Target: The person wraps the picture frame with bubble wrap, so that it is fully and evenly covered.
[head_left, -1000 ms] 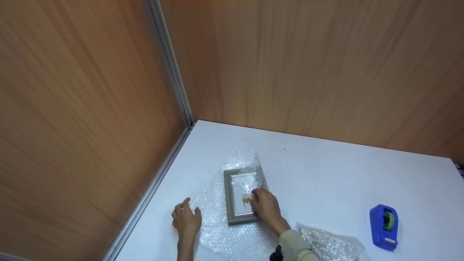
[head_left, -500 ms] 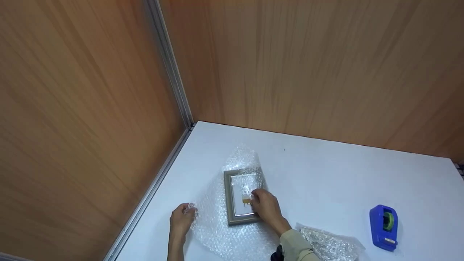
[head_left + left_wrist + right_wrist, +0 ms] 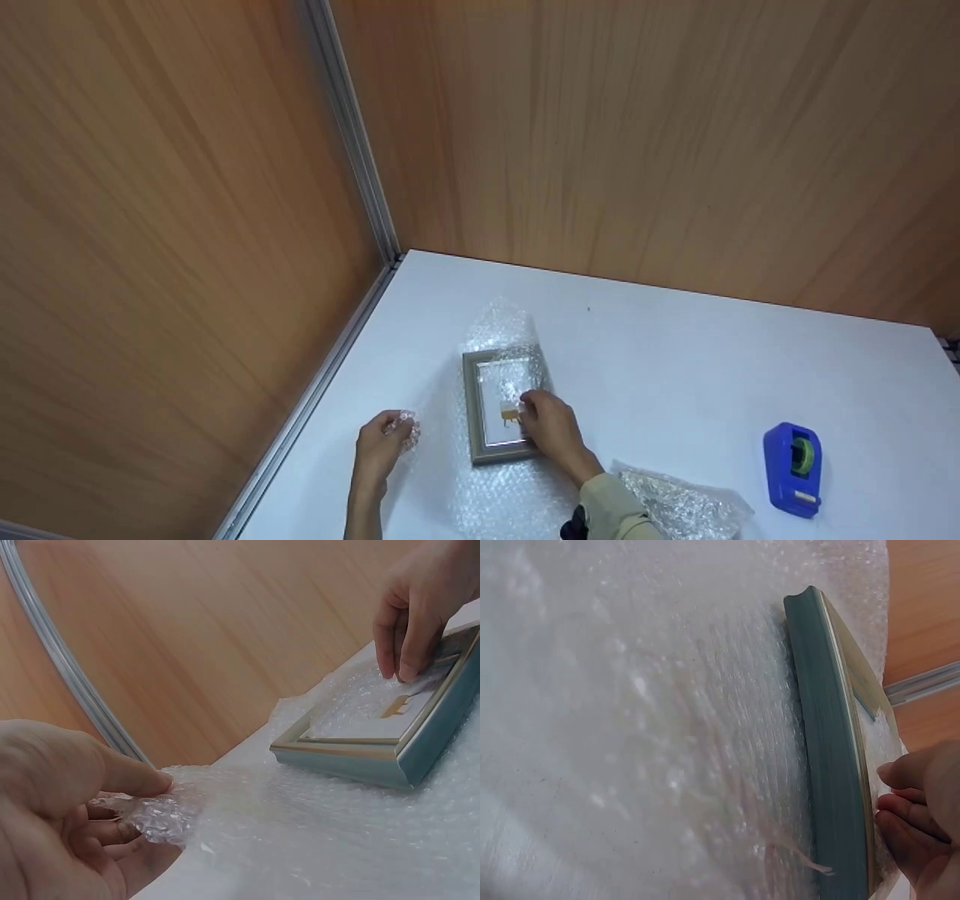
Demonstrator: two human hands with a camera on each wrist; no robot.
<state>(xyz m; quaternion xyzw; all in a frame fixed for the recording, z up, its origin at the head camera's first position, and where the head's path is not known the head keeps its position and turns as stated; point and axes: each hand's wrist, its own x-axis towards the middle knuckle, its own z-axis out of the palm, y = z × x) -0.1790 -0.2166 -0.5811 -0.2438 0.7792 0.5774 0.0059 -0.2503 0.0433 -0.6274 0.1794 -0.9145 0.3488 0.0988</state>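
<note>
Picture frame, one, rectangular, grey-brown on the face and blue-green along its outer side in both wrist views, lying face up on the bench on top of a sheet of bubble wrap; within it, a white sheet with a small yellow-brown drawing. Bubble wrap, clear, spread beneath the frame and beyond its upper and lower ends, with part folded over the upper right of the face. Left hand, to the left of the frame and apart from it, thumb and fingers pinching a bunched edge of the wrap, which is raised off the bench. Right hand, over the right side of the frame, fingers bent and tips down on the folded-over wrap; whether they pinch it or only press, cannot tell. Sleeve, beige, on the right arm, with a dark band beside it. Bundle of crumpled clear plastic, on the bench to the right of the sleeve. Tape dispenser, blue, farther right, holding a green roll. Wood-grain panels, two, behind the bench and at its left, meeting at a grey metal post
</note>
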